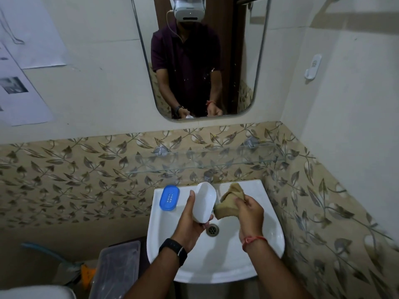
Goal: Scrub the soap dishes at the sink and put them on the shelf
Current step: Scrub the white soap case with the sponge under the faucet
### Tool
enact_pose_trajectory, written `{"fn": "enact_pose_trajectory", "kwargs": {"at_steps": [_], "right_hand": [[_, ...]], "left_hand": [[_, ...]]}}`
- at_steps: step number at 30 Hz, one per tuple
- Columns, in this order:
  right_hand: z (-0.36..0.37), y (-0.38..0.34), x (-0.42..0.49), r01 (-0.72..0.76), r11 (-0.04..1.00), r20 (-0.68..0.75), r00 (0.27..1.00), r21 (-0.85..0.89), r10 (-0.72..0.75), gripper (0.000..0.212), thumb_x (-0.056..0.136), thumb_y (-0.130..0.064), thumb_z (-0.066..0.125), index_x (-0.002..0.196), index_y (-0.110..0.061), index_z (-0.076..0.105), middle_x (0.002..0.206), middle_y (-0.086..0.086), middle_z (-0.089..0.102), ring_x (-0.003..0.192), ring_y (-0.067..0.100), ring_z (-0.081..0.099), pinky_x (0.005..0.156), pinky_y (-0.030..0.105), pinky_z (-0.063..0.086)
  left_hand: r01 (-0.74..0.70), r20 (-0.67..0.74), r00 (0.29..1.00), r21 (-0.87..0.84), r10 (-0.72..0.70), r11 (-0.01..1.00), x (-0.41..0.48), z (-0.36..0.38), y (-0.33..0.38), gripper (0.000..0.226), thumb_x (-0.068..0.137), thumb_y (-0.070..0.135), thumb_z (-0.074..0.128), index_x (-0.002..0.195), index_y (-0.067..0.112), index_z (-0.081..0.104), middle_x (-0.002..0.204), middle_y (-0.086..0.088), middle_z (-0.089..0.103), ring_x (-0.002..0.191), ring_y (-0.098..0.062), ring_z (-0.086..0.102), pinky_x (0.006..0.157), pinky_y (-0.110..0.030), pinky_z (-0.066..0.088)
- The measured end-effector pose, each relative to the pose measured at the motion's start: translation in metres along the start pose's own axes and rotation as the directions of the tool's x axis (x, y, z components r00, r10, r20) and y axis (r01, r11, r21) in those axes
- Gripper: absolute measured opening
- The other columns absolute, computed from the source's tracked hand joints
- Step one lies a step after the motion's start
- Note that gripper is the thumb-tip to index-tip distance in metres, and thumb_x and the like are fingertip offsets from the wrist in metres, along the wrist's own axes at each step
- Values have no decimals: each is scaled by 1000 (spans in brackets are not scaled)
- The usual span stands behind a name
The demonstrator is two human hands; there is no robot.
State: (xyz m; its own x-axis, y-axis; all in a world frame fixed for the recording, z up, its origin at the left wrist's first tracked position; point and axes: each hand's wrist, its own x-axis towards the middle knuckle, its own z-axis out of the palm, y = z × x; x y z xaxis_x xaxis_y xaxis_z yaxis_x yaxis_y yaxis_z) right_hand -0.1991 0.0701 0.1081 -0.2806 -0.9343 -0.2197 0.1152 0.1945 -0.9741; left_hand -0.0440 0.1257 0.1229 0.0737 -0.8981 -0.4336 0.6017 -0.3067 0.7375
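1. Gripping a white soap dish in the left hand, tilted, above the sink near the drain.
2. Clutching a bunched tan cloth in the right hand, just beside that dish.
3. Resting on the sink's back left corner: a blue soap dish.
4. Fixed to the leaf-patterned tiles above: a glass shelf, below a mirror.

A soap dish rests on the sink at back-left (shelf above, behind).
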Motion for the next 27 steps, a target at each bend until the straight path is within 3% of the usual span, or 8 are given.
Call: {"fn": "enact_pose_trajectory", "kwargs": {"at_steps": [3,8,12,15,18,22,25,27], "right_hand": [[-2,-13,-9,-50,979,149,989,199,20,11,88,-14,69,90,-19,79,91,8,79,88,27,72,81,43,59],[23,-34,-22,-91,985,301,953,150,43,11,91,-5,67,96,-10,76,99,16,78,100,37,73,91,50,59],[31,-27,-34,98,990,423,905,-101,-47,32,90,-21,68,121,-24,69,113,-1,75,106,18,70,96,42,58],[28,-29,-34,165,972,465,883,-170,-69,36,93,-20,65,129,-25,67,122,-3,71,112,12,66,101,37,55],[22,-34,-29,278,933,499,856,-229,-132,30,93,-8,63,120,-18,73,118,0,72,110,14,67,97,33,57],[24,-35,-36,443,829,447,852,-341,-271,25,87,-8,69,109,-17,78,100,-4,78,93,8,71,82,20,59],[34,-37,-34,327,894,243,935,-306,-259,10,86,-11,70,86,-17,78,82,-2,77,79,13,72,71,25,59],[41,-43,-28,195,956,114,978,-221,-174,9,88,-12,69,92,-14,77,88,3,77,86,19,72,80,35,61]], "left_hand": [[-59,-2,998,62,59,996,1,1,0,58,94,61,51,132,20,64,108,-9,75,85,-20,70,64,-26,57],[-136,60,990,162,127,977,-2,19,-7,55,97,59,45,130,22,67,115,-8,75,90,-17,65,81,-33,51],[-139,64,989,160,130,977,-5,33,-16,53,103,56,36,134,25,65,131,-2,71,123,-18,64,111,-44,45],[-125,50,992,112,120,986,-8,36,-19,54,103,55,36,135,22,64,132,-2,71,126,-19,64,115,-47,42],[-147,36,989,104,144,984,-6,35,-12,54,104,54,34,137,22,62,130,-6,71,125,-23,64,114,-48,43],[-175,42,984,112,171,978,-1,37,-2,56,105,53,33,133,16,65,129,-10,72,121,-22,67,106,-40,48],[-194,74,980,157,184,968,-2,40,-5,53,105,52,34,133,18,65,126,-10,73,120,-22,68,103,-41,51],[-212,96,976,184,197,960,-1,43,-8,49,107,49,34,135,21,63,128,-7,72,122,-22,66,104,-43,50]]}}
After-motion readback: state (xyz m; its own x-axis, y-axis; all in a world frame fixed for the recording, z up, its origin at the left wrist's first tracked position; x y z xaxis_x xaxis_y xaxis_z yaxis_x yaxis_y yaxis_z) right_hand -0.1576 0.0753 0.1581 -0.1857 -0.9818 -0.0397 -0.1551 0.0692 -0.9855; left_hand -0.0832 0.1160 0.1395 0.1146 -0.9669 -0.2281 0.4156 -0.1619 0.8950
